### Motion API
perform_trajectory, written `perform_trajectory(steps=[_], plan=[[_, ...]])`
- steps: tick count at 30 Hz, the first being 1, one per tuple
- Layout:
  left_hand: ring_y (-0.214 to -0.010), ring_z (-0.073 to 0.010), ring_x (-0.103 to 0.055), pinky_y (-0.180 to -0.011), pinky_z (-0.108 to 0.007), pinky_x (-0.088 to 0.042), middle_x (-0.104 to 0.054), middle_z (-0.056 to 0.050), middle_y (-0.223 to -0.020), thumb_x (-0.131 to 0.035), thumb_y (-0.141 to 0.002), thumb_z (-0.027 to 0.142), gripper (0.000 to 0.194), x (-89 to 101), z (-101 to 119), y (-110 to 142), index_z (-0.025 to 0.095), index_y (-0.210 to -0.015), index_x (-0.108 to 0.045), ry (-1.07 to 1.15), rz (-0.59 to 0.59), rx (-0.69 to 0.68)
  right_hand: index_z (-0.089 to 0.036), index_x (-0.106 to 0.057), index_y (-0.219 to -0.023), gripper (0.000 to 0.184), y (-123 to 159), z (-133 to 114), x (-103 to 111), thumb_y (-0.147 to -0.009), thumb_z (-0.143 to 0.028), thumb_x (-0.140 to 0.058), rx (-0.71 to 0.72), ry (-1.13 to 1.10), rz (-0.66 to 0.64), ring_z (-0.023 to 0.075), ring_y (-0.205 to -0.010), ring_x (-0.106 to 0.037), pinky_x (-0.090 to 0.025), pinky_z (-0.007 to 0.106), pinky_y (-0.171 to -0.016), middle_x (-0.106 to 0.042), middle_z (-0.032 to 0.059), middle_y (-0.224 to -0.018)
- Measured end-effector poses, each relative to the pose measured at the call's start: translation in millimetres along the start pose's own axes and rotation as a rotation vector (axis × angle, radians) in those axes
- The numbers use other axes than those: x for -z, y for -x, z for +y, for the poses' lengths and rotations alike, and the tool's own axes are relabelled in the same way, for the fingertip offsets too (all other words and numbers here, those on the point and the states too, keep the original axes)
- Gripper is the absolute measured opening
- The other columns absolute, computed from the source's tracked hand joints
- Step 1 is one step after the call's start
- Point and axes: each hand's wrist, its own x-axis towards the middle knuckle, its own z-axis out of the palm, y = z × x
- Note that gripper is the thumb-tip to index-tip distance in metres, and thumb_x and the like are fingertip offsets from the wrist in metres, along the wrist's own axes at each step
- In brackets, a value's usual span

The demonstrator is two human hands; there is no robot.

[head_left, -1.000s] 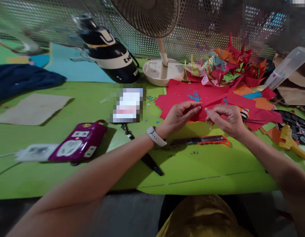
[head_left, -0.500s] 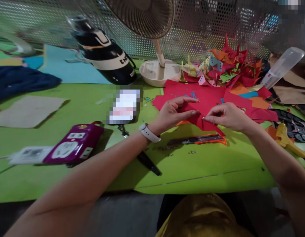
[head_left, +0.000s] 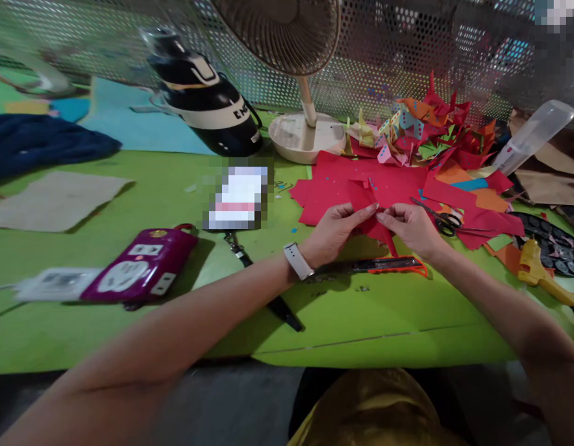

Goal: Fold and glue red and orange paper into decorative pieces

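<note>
Just right of the frame's centre, the left hand, fingers parted half a second ago, now pinches a folded red piece, which the right hand grips too. Farther right, scissors, hidden then, show.

Perforated panel behind a bright green tabletop, floor (dim and grey) below.
</note>
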Motion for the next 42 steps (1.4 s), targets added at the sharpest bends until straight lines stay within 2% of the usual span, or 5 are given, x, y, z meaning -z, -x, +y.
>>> perform_trajectory(steps=[12, 18, 25, 37, 42], plan=[[-0.07, -0.0176, -0.07, -0.067, -0.031, -0.058, -0.076, -0.006, -0.075, -0.072, -0.08, 0.033, 0.016, 19.8, 15, -19, 0.017, -0.075, -0.072, -0.06, 0.121, -0.067, -0.017, -0.061, -0.068, 0.015, 3, -3, 9, -0.08, -0.023, -0.069, -0.187, 0.043, -0.3, 0.0115, -0.053, -0.066, -0.056, 0.024, -0.056, -0.069, 0.0007, -0.059], [-0.057, -0.0125, -0.064, -0.057, -0.026, -0.054, -0.073, -0.001, -0.069, -0.08, -0.072, 0.033, 0.018, 15.7, 15, -12, 0.017, -0.074, -0.07, -0.037, 0.127, 0.048, -0.022, -0.072, -0.1, 0.019, -3, 3, 20, -0.082, -0.025, -0.068, 0.442, 0.39, -0.001, 0.0184, -0.094, -0.069, -0.056, 0.039, -0.09, -0.074, 0.0064, -0.102], [-0.049, -0.0102, -0.058, -0.05, -0.023, -0.049, -0.067, 0.0, -0.059, -0.085, -0.067, 0.037, 0.026, 13.1, 13, -9, 0.018, -0.066, -0.068, -0.02, -0.002, 0.108, -0.033, -0.077, -0.101, 0.02, -5, 11, 21, -0.088, -0.023, -0.067, 0.676, 0.512, -0.159, 0.0232, -0.13, -0.053, -0.043, 0.05, -0.11, -0.061, 0.0042, -0.138], [-0.061, -0.0112, -0.064, -0.064, -0.025, -0.054, -0.074, -0.002, -0.072, -0.083, -0.068, 0.04, 0.027, 7.8, 7, -7, 0.016, -0.075, -0.071, -0.007, -0.008, 0.0, -0.03, -0.078, -0.082, 0.003, -8, 15, 17, -0.083, -0.029, -0.075, 0.464, 0.399, -0.049, 0.0233, -0.141, -0.042, -0.03, 0.052, -0.118, -0.062, 0.0023, -0.135], [-0.058, -0.0106, -0.063, -0.061, -0.024, -0.054, -0.073, -0.001, -0.071, -0.085, -0.066, 0.04, 0.029, 7.4, 6, -6, 0.017, -0.077, -0.071, 0.017, 0.013, -0.012, -0.026, -0.077, -0.081, 0.017, -8, 21, 14, -0.08, -0.043, -0.077, 0.346, 0.23, -0.037, 0.0233, -0.137, -0.047, -0.032, 0.049, -0.116, -0.061, 0.0061, -0.135]])
